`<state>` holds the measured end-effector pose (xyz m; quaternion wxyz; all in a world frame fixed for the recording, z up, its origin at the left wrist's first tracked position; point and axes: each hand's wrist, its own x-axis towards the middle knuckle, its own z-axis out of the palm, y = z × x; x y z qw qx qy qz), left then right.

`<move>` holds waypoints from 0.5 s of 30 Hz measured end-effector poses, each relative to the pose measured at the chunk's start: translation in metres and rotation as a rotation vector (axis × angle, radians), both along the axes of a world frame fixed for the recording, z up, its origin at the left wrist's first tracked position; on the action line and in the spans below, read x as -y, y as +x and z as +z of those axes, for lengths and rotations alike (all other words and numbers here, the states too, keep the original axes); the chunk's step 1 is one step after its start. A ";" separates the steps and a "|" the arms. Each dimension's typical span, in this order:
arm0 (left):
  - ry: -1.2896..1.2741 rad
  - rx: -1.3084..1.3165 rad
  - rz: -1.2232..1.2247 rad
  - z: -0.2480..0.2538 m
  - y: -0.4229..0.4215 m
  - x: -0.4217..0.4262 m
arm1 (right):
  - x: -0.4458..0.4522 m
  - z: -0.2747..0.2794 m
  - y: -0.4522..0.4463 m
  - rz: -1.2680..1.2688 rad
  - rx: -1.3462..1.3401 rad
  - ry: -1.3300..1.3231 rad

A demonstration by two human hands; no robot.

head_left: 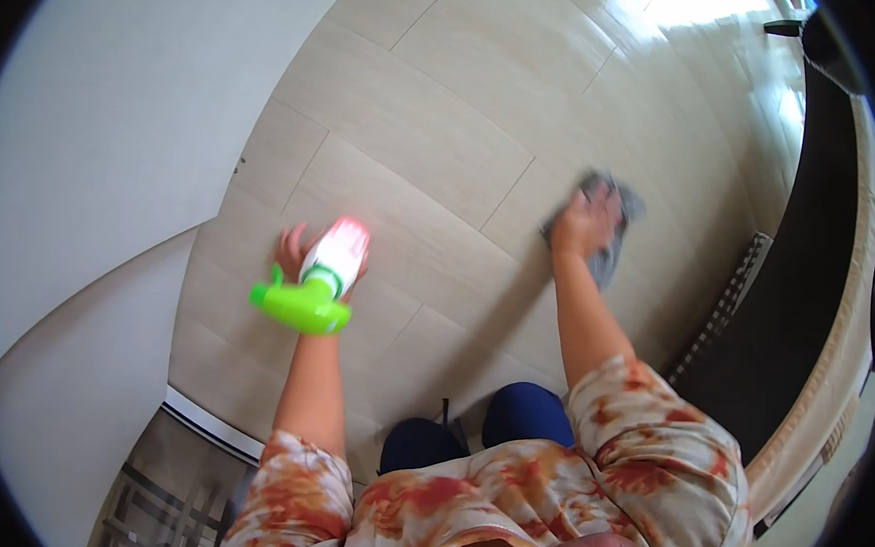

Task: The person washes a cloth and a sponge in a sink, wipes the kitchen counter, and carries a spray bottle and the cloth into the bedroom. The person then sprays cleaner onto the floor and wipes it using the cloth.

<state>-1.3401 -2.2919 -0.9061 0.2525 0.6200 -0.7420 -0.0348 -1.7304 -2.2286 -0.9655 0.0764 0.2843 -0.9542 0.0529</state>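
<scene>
A white spray bottle (327,270) with a bright green trigger head and a pinkish base end is in my left hand (288,252). The green head points back toward me, and the bottle covers most of that palm; some fingers show at its left side. Farther right, my right hand (587,223) presses a crumpled grey cloth (607,256) against the tiled floor (423,187). Motion blurs the fingers and the cloth a little.
White curved panels (114,153) rise along the left. A dark piece of furniture with a beige edge (813,397) borders the right, beside a checkered strip (724,301). My knees in dark blue (524,416) are near the bottom. Bright light reflects off the floor at upper right.
</scene>
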 end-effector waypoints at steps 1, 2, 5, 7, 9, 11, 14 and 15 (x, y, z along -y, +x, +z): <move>0.027 -0.123 0.029 -0.006 0.016 -0.013 | 0.038 0.000 0.009 0.124 0.069 -0.023; 0.053 -0.241 0.061 -0.013 0.029 -0.021 | 0.077 0.001 0.018 0.185 0.099 -0.016; -0.001 0.021 -0.087 -0.038 0.049 -0.020 | 0.185 0.014 0.044 0.401 0.165 -0.019; 0.038 0.164 -0.122 -0.069 0.073 -0.029 | 0.250 0.016 0.057 0.502 0.096 -0.006; -0.035 0.189 -0.125 -0.068 0.071 -0.028 | 0.290 0.083 0.115 0.501 0.319 0.009; -0.056 0.032 -0.091 -0.061 0.066 -0.025 | 0.320 0.066 0.158 0.647 0.337 0.049; 0.005 -0.005 -0.008 -0.055 0.058 -0.031 | 0.303 0.007 0.266 1.088 0.001 0.134; 0.031 -0.035 -0.016 -0.053 0.059 -0.032 | 0.268 0.007 0.311 1.206 0.002 -0.015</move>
